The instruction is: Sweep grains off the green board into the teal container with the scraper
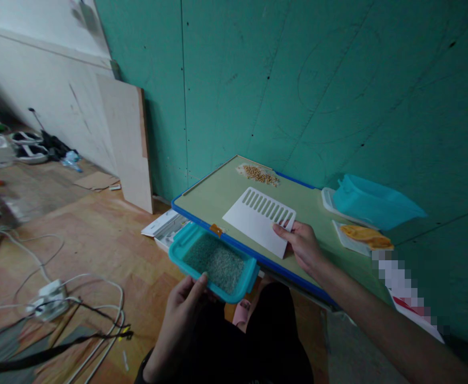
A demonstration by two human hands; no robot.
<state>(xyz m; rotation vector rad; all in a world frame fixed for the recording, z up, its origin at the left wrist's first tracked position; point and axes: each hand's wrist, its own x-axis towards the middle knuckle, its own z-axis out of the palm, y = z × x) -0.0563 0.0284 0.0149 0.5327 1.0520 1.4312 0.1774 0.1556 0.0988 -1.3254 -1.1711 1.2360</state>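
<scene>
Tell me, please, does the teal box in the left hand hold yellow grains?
No, the box holds grey grains; the yellow grains lie piled on the far corner of the table.

Teal tray (178,255) of grey-green grains, white slotted card (258,220), olive blue-edged table (218,192), green wall (298,80).

Left hand (188,301) low, thumb on top gripping, right hand (304,246) outstretched, fingers pinching, forearm bare

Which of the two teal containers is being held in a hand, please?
The grain-filled teal container nearest the camera, gripped by the left hand; the other teal container sits untouched at far right.
</scene>
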